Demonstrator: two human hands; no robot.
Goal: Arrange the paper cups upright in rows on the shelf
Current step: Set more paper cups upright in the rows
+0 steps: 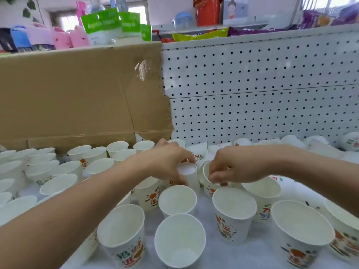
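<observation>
paper cups (234, 208) stand upright and empty on the white shelf (206, 235) closest to the viewer, mouths up, long axes vertical, printed with orange and green designs. among them a leaning cup (179, 239) at the front tips its open mouth toward the camera, showing a bare inside. cups at the lower right are cut off by the frame edge, and the left forearm, reaching in from the lower left, covers several more. just beyond, in the middle of the shelf, the left hand (167, 162) curls its fingers around an upturned cup (187, 168), whose flat white base faces up. close beside it the right hand (233, 167) has its fingers bent, fingertips pinching the rim of a tilted cup (206, 176) whose mouth faces left; most of its body is hidden behind the nearer cups. farther left, rows of cups (48, 167) stand upright, mouths up, all empty. along the back right, a heap of cups (291, 141) lies tumbled on their sides, blurred and hard to count. behind the rows stands a brown cardboard box (77, 94); to its right rises a white pegboard panel (252, 84). above both, packaged goods (116, 24) sit out of focus.
</observation>
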